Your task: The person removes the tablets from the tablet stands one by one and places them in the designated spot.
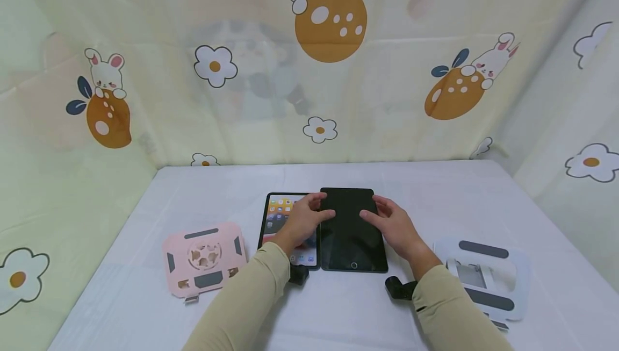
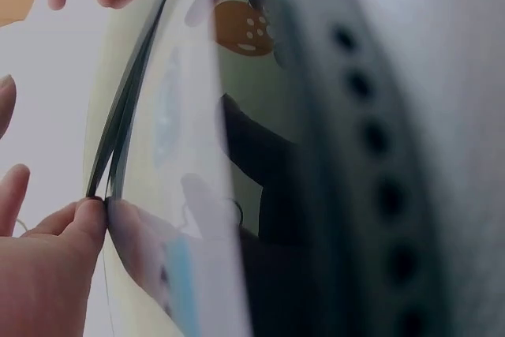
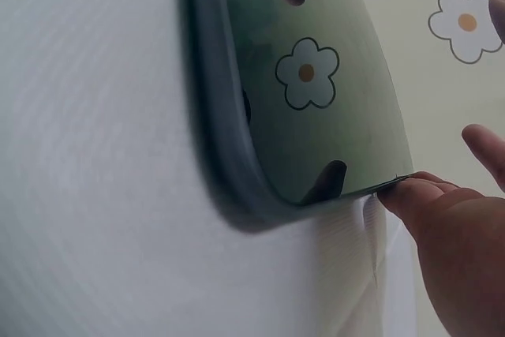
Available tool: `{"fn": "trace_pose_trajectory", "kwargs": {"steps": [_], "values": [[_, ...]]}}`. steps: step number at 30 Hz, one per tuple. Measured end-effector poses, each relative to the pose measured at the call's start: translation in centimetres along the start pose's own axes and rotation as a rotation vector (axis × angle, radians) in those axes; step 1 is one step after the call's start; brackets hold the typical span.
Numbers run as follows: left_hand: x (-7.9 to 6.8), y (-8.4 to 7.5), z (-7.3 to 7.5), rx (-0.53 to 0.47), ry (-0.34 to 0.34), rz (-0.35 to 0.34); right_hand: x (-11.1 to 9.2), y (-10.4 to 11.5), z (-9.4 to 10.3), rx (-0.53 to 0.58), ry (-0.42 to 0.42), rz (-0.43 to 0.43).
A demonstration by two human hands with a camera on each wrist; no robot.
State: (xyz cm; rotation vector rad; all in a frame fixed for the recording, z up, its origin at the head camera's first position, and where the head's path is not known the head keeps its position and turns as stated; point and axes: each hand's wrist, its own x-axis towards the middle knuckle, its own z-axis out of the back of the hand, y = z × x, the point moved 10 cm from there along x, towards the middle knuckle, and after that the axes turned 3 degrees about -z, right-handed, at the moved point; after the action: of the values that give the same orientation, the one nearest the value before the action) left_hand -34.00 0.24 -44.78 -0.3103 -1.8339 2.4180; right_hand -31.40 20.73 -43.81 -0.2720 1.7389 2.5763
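A black tablet point(image 1: 353, 238) with a dark screen and a round home button lies in the middle of the white table. Beside its left edge is a second tablet point(image 1: 278, 211), its screen lit with app icons and partly covered by my left arm. My left hand point(image 1: 302, 222) touches the dark tablet's upper left edge with its fingers, where the two tablets meet. On the opposite edge, fingers of my right hand point(image 1: 394, 227) touch the side. Both thumbs stand apart from the fingers over the dark screen. In the right wrist view, fingertips point(image 3: 398, 195) meet the tablet's rim.
At the left lies a pink tablet stand point(image 1: 234, 249) with grey pads and a round cut-out pattern. A light blue stand point(image 1: 519, 281) lies at the right, partly behind my right sleeve point(image 1: 450, 308). Behind the table hangs a patterned curtain point(image 1: 261, 141).
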Motion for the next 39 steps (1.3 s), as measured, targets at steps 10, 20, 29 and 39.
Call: {"fn": "trace_pose_trajectory", "kwargs": {"steps": [10, 20, 29, 39], "values": [[0.3, 0.1, -0.1, 0.008, 0.02, 0.016, 0.1, -0.1, 0.0, -0.004, -0.01, 0.0], [0.2, 0.3, -0.4, 0.009, 0.071, 0.024, 0.2, -0.8, 0.0, 0.048, -0.015, -0.012], [-0.3, 0.9, -0.6, -0.003, 0.078, 0.021, -0.3, -1.4, -0.2, 0.037, -0.024, -0.043], [-0.3, 1.0, -0.7, -0.023, 0.073, 0.013, -0.3, -1.5, -0.3, 0.028, -0.027, -0.045]]}}
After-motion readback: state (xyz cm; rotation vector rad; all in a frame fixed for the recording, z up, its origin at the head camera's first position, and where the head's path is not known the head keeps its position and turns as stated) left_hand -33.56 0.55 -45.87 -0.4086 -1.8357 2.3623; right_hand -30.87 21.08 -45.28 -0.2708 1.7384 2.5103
